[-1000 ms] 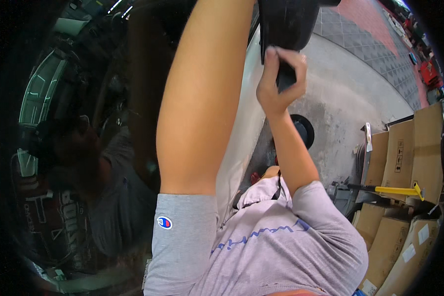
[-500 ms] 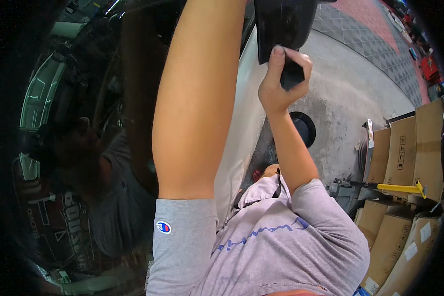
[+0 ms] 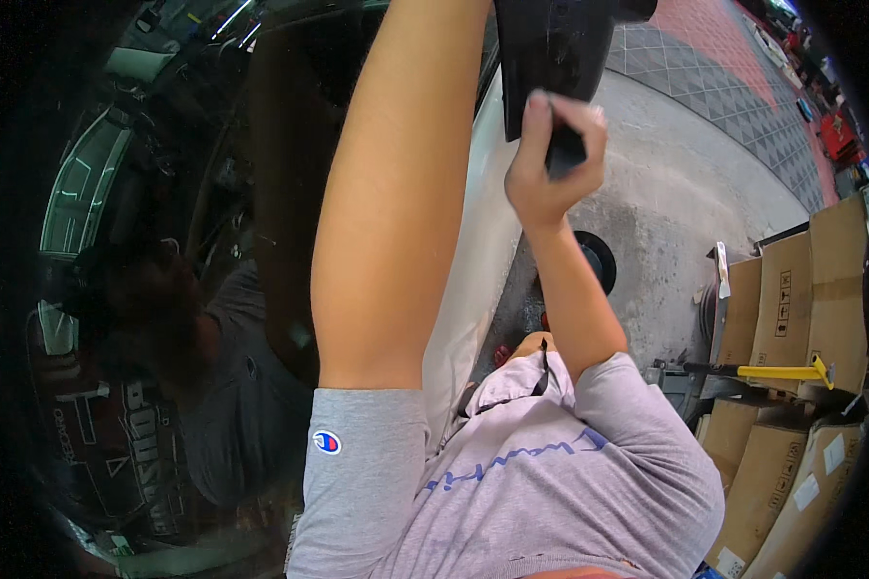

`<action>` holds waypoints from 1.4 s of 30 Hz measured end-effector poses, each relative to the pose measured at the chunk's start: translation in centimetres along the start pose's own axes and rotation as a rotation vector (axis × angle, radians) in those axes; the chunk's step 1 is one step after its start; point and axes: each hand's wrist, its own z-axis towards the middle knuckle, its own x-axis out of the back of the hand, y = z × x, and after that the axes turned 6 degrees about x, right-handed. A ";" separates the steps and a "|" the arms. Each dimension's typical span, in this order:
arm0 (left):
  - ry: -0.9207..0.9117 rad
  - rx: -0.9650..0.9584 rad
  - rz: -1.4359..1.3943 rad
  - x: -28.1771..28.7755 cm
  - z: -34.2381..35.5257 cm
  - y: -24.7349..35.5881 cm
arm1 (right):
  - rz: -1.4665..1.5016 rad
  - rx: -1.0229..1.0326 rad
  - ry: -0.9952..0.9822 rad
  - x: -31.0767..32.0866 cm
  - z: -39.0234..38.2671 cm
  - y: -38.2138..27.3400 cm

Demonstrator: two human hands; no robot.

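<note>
The left arm stretches upward, hand out of view, fingers unknowable; the raised right hand's bent fingers grasp one dark piece beside one black housing.

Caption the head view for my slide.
Right hand curled, something dark within its curl, near a black housing; left forearm outstretched beside dark glass.

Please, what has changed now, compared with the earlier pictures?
The black housing shows slightly lower in view than half a second ago, perhaps from head movement. No grasp visibly changed: the right hand stays near its lower edge. The cardboard boxes stayed put.
</note>
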 end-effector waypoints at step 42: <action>0.010 0.221 -0.459 1.3 -1.2 1.0 | -0.094 0.186 -0.077 -1.8 3.9 -1.7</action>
